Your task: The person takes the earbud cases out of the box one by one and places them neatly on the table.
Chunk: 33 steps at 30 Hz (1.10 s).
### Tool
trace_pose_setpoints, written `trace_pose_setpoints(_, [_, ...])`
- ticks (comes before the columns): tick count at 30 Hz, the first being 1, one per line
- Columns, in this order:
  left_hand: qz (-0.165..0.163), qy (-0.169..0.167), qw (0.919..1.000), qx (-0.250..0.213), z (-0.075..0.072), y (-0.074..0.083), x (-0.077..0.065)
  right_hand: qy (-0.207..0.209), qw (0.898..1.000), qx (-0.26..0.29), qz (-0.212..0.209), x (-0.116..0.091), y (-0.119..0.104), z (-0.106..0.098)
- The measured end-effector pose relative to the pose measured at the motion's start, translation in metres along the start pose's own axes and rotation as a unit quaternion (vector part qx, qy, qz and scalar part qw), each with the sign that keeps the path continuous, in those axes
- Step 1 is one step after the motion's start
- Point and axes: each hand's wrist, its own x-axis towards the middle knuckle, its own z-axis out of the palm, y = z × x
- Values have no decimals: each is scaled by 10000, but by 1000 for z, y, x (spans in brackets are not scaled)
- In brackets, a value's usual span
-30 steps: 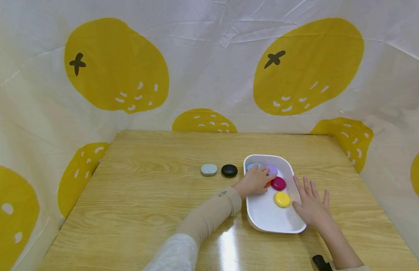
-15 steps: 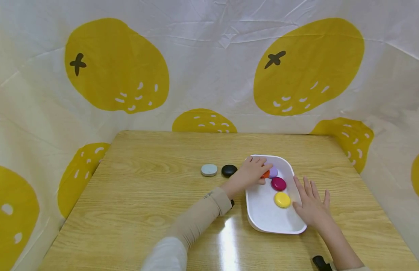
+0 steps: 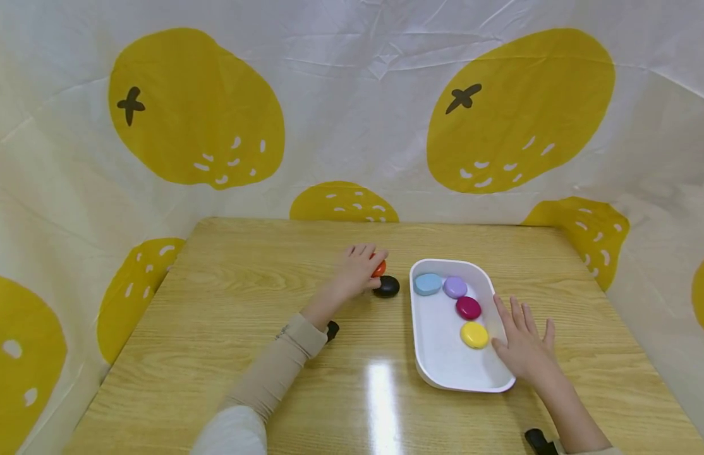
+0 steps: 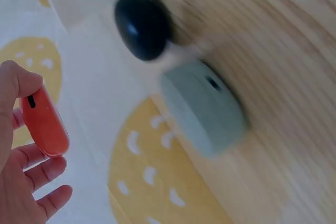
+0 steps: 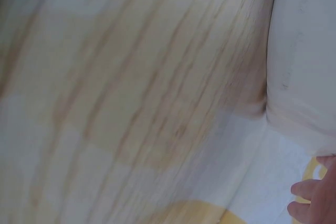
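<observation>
My left hand [image 3: 354, 273] holds an orange pebble-shaped case [image 4: 46, 121] between thumb and fingers; a small black slot shows on its side in the left wrist view. It hangs above the table beside a black oval case [image 3: 386, 287]. A grey-green case [image 4: 202, 111], also with a dark slot, lies next to the black one; the hand covers it in the head view. My right hand [image 3: 522, 344] rests with spread fingers against the right wall of a white tray [image 3: 449, 373]. Inside the tray lie light blue [image 3: 428, 284], lilac [image 3: 455, 287], magenta [image 3: 468, 308] and yellow [image 3: 474, 335] cases.
A wooden table [image 3: 244, 303] carries everything. Behind it and at both sides hangs a white curtain [image 3: 352, 126] printed with yellow fruit. The tray's raised walls stand right of the black case.
My left hand has lifted the orange case out of the tray and carried it left, over the grey-green and black cases. The light blue case is uncovered. My right hand has stayed put.
</observation>
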Motion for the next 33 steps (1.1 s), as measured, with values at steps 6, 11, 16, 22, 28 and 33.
trace_pose_setpoints(6, [-515,-39,9987,-20,10,-39,-28,5,10000,-8,-2,1,0,0])
trace_pose_setpoints(11, [-830,-277,9962,-32,19,-63,-50,-16,10000,-2,-1,2,2,0])
trace_pose_setpoints(16, [-859,-388,9955,-43,28,-76,-63,-23,10000,25,2,2,2,0])
trace_pose_setpoints(22, [-801,-753,9939,85,31,-77,-66,-4,10000,14,-12,1,2,-1])
trace_pose_setpoints(28, [-778,-1109,9908,-16,32,-73,-66,-24,10000,29,0,1,2,-1])
trace_pose_setpoints(33, [-855,-1139,9897,-164,29,-70,-68,-42,10000,-3,19,2,4,1])
